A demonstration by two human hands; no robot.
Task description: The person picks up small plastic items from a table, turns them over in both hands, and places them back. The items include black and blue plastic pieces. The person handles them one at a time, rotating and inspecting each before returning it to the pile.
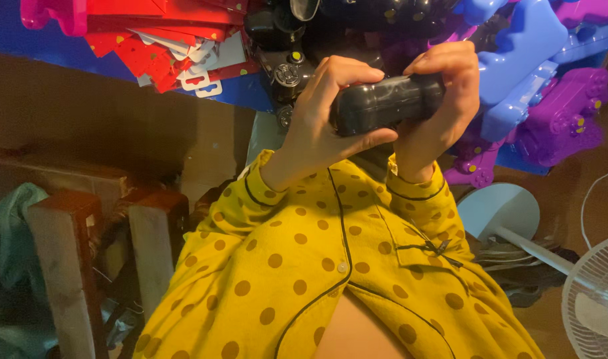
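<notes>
Both hands, left hand [317, 119] and right hand [443, 100], clamp their grip round a black controller shell [387, 103], long axis lying sideways.

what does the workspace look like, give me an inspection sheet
surface: blue table top, mostly covered.
job's things: black plastic part, oblong and glossy, held above the table edge.
clutter: red cards with white hang tabs; pink plastic piece; more black parts; blue shells and purple shells.
grippers: left hand and right hand both grip the black part by its ends, fingers curled over its top.
cables: nothing seen.
surroundings: wooden blocks, white fan and its round base; yellow dotted sleeves.
</notes>
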